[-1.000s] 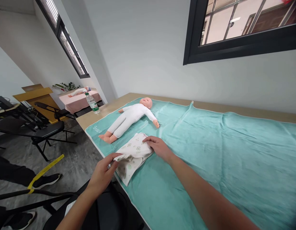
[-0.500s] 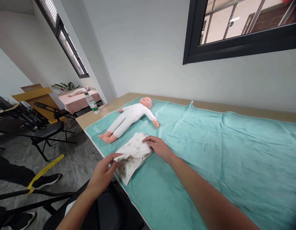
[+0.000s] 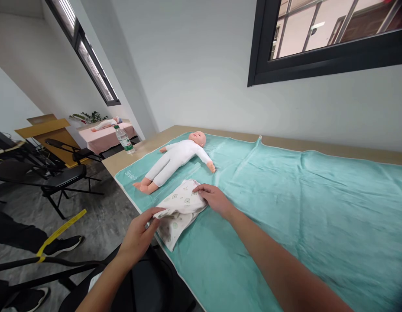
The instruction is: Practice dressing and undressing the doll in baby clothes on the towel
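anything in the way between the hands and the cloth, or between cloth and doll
Nothing visible: the left hand pinches the cloth, the right hand touches it, and only blanket shows between cloth and doll.

Left hand (image 3: 138, 237) pinches printed white cloth (image 3: 179, 202) at its 9 o'clock, right hand (image 3: 215, 200) touches its 2 o'clock side, all over teal sheet (image 3: 269, 195), white-clad doll (image 3: 175, 157) face-up at 12, green-capped bottle (image 3: 124, 140) on table (image 3: 121, 163) at 11.

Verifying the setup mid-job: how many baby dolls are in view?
2: the near doll, on the teal blanket just beyond the printed cloth, and the far doll, on the pink tablecloth in the background.
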`<control>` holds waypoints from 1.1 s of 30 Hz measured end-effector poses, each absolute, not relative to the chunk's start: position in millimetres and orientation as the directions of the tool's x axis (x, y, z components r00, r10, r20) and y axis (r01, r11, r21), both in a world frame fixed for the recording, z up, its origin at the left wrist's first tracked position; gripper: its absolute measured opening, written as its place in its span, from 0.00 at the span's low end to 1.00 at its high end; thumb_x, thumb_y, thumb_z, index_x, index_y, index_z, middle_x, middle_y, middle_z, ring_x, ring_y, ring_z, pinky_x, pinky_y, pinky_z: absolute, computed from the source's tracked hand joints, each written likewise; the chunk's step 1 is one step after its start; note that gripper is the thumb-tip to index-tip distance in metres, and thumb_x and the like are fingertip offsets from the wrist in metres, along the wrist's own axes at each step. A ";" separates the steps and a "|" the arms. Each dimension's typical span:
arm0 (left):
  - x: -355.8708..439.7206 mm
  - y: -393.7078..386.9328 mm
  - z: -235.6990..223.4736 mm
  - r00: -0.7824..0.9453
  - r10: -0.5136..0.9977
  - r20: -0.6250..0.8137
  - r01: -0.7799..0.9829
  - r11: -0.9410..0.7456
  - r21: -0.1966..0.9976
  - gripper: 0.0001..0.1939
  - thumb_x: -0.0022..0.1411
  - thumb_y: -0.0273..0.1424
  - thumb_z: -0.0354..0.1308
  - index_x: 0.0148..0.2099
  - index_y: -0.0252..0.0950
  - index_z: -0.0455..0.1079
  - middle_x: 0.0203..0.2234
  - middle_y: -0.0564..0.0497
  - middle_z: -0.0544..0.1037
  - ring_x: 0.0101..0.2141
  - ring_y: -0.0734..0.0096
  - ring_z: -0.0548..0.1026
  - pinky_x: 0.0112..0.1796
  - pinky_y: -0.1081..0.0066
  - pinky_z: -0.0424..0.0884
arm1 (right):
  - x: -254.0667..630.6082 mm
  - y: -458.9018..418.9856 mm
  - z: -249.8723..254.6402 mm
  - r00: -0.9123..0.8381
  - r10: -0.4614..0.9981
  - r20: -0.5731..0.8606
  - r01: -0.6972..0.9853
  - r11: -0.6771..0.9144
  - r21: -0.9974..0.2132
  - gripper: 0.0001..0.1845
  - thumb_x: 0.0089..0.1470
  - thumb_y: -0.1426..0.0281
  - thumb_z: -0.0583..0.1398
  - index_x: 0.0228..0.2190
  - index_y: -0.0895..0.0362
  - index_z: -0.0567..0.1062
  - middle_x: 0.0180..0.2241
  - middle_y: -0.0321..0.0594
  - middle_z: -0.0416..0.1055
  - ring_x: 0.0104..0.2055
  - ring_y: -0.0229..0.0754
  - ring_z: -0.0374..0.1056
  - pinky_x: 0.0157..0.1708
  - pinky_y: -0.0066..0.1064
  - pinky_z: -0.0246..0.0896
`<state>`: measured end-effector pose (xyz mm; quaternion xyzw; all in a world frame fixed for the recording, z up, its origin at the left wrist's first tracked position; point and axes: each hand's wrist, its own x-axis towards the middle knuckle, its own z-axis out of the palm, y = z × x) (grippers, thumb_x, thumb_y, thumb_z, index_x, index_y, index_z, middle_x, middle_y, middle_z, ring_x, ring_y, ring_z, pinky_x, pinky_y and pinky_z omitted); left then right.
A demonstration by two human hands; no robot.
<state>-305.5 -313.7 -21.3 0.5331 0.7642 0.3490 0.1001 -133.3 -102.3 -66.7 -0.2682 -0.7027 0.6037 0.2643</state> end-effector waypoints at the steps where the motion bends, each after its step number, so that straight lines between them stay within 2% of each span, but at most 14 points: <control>1: -305.6 -313.8 -21.3 -0.411 0.885 0.220 0.746 0.187 0.639 0.19 0.65 0.42 0.51 0.49 0.40 0.76 0.47 0.49 0.80 0.46 0.61 0.77 0.42 0.70 0.73 | -133.3 -102.3 -66.7 -0.717 0.696 0.047 0.058 0.126 -0.990 0.15 0.51 0.65 0.54 0.36 0.54 0.79 0.28 0.33 0.66 0.29 0.37 0.56 0.31 0.28 0.47; 9: -306.1 -314.2 -21.2 -0.420 0.882 0.211 0.743 0.202 0.638 0.19 0.65 0.43 0.50 0.49 0.40 0.75 0.46 0.50 0.80 0.45 0.61 0.77 0.41 0.70 0.73 | -133.8 -101.3 -68.4 -0.718 0.692 0.077 0.039 0.150 -0.988 0.15 0.52 0.66 0.54 0.35 0.53 0.80 0.34 0.35 0.72 0.34 0.38 0.60 0.34 0.28 0.51; 14: -304.2 -313.7 -20.0 -0.465 0.853 0.237 0.735 0.222 0.641 0.21 0.65 0.45 0.49 0.49 0.38 0.75 0.42 0.50 0.81 0.40 0.64 0.77 0.38 0.72 0.72 | -136.0 -100.0 -71.5 -0.721 0.691 0.060 0.022 0.110 -0.994 0.16 0.51 0.66 0.54 0.36 0.54 0.80 0.35 0.35 0.74 0.33 0.38 0.62 0.33 0.28 0.53; 20: -297.0 -308.9 -11.3 -0.605 0.736 0.304 0.665 0.256 0.702 0.22 0.64 0.48 0.51 0.45 0.37 0.75 0.36 0.52 0.80 0.37 0.65 0.76 0.37 0.73 0.70 | -138.1 -103.9 -67.8 -0.744 0.650 0.155 -0.191 0.016 -0.982 0.23 0.42 0.75 0.55 0.41 0.53 0.79 0.47 0.36 0.74 0.44 0.41 0.69 0.43 0.31 0.62; 28: -292.2 -304.9 -6.3 -0.657 0.682 0.322 0.624 0.252 0.739 0.23 0.62 0.49 0.52 0.44 0.36 0.75 0.31 0.53 0.79 0.33 0.65 0.74 0.33 0.74 0.70 | -137.7 -106.9 -59.5 -0.667 0.717 0.205 -0.175 0.117 -0.978 0.16 0.45 0.71 0.60 0.38 0.54 0.79 0.41 0.37 0.76 0.44 0.43 0.70 0.45 0.33 0.62; 33: -292.9 -307.8 -9.6 -0.596 0.733 0.328 0.677 0.238 0.697 0.20 0.64 0.46 0.51 0.44 0.36 0.74 0.34 0.52 0.80 0.35 0.66 0.76 0.36 0.73 0.72 | -137.6 -105.4 -63.0 -0.670 0.703 0.238 -0.208 0.129 -0.969 0.16 0.48 0.69 0.59 0.40 0.53 0.78 0.44 0.37 0.76 0.47 0.44 0.69 0.49 0.34 0.60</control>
